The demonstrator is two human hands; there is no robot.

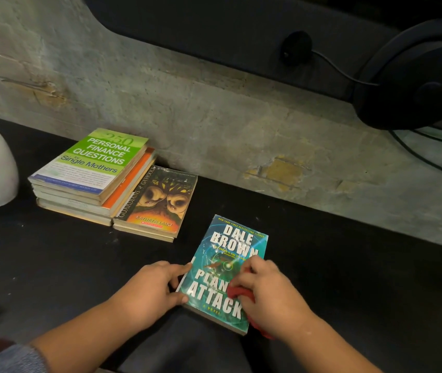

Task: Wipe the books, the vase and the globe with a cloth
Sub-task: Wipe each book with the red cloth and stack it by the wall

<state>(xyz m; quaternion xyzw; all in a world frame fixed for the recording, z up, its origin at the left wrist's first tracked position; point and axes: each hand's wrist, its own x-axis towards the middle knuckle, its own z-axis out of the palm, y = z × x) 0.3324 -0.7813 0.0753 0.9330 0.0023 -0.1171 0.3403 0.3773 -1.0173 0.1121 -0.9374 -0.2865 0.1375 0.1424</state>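
I see a stack of books (pixel 90 170) far left, with the Guardians of Ga'Hoole book (pixel 160 200) touching its right side. The teal paperback (pixel 225 265) lies flat on the black shelf (pixel 349 278), its long axis near-to-far and its title top leaning right. My left hand (pixel 149 289) braces its left edge with spread fingers. My right hand (pixel 271 292) grips the red cloth (pixel 237 292) on the cover.

Two bare forearms reach forward from the bottom edge of the view, angled in toward each other. The left hand (pixel 147 289) lies palm down, its fingers (pixel 179 267) loosely extended and touching the left edge of a paperback book (pixel 222 262), the thumb resting on the near left corner of its cover. The right hand (pixel 271 292) is palm down on the cover's right half, fingers curled around a bunched red cloth (pixel 237 292) and pressing it to the cover. A grey sleeve (pixel 7 359) shows at the left upper arm.
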